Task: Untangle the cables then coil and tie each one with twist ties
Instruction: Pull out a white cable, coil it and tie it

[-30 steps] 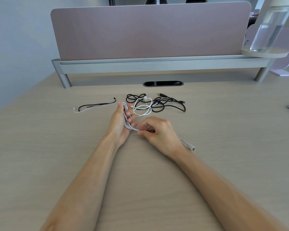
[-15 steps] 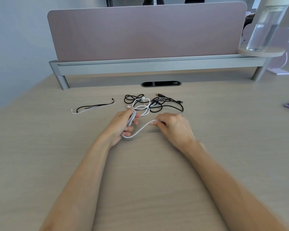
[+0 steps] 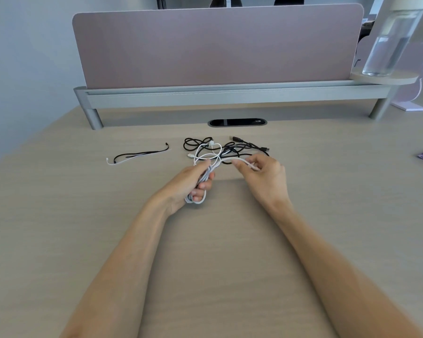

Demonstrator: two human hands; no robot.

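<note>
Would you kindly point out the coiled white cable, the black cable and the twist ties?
coiled white cable [image 3: 193, 202], head view, on its bottom loop.
black cable [image 3: 234, 138], head view, on its plug.
twist ties [image 3: 142, 154], head view, midway along the black one.

Bare desk [image 3: 59, 240] lies wide nearby and to both sides. A white cable [image 3: 228, 159] strung from left hand [image 3: 183, 185] to right hand [image 3: 264, 176] bars the middle; beyond lie tangled cables [image 3: 241, 147], twist ties [image 3: 137, 157], a raised rail [image 3: 205, 96].
</note>
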